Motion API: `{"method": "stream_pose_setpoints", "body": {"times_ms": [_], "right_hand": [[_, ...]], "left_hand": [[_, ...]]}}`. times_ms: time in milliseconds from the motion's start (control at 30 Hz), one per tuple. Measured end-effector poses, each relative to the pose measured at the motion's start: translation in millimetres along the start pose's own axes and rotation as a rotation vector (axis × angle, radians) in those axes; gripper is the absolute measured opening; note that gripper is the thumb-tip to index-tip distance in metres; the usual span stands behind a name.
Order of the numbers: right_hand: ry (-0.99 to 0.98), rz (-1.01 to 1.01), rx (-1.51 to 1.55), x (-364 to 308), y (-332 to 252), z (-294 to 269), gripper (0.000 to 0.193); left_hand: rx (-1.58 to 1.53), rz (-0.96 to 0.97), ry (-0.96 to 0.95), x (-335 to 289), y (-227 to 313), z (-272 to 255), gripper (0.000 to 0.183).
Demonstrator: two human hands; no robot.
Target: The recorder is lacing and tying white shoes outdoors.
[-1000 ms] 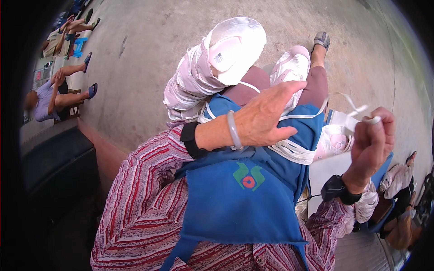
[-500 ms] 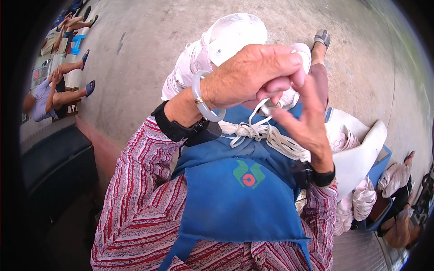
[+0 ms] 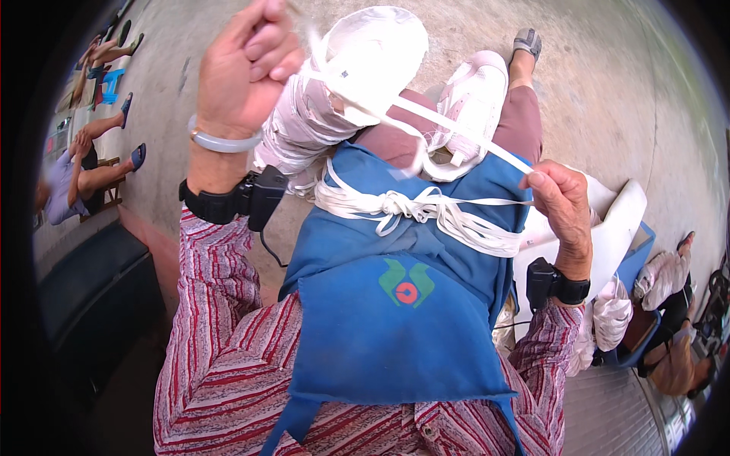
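My left hand [image 3: 251, 68] is raised at the upper left, its fingers closed on a white shoelace [image 3: 464, 133]; part of the lace near it is blurred. My right hand [image 3: 563, 199], lower and to the right, pinches the same lace between thumb and fingers, with a strand from the bundle also running to it. Between the hands, a pale pink-white shoe [image 3: 473, 106] rests at the far edge of my blue apron [image 3: 342, 334], toe pointing away. Across my lap lies a knotted bundle of white shoelaces [image 3: 479, 232].
Beyond my left hand stands a stack of pale shoes [image 3: 304, 125]. At the right are a white sheet-like piece [image 3: 623, 235], a blue bin [image 3: 637, 266] and more bundled shoes [image 3: 612, 327]. People sit at the left and right edges; a dark bench [image 3: 106, 281] is at the left.
My hands were close together over the shoe. The left has moved up and left, the right down and right, drawing the lace out between them. The shoe now shows.
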State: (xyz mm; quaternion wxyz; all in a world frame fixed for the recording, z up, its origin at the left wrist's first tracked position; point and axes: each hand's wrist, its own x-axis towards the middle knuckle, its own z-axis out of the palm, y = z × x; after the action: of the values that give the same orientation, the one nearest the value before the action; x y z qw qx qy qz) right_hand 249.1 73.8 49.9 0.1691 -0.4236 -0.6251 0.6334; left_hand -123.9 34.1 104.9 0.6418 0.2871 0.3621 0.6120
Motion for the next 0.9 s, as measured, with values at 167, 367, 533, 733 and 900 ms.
{"method": "stream_pose_setpoints", "body": {"times_ms": [167,367,533,733,900], "right_hand": [[0.137,0.06,-0.073,-10.8,32.1,-30.8,0.02],[0.589,0.002,-0.395,-15.5,83.1,-85.0,0.017],[1.016,-0.097,0.135,-11.8,90.4,-121.0,0.023],[1.224,-0.272,-0.719,-1.3,70.0,-128.2,0.039],[1.214,-0.078,-0.792,-40.3,72.3,-169.5,0.043]], "left_hand": [[-0.034,0.064,0.069,-12.9,23.4,-33.8,0.018],[0.024,0.18,0.152,-26.6,46.7,-67.2,0.021],[0.192,0.27,0.204,-33.7,48.9,-45.8,0.03],[0.605,0.114,0.46,-17.6,-6.6,7.9,0.037],[0.629,0.303,0.604,-25.8,30.4,-40.8,0.034]]}}
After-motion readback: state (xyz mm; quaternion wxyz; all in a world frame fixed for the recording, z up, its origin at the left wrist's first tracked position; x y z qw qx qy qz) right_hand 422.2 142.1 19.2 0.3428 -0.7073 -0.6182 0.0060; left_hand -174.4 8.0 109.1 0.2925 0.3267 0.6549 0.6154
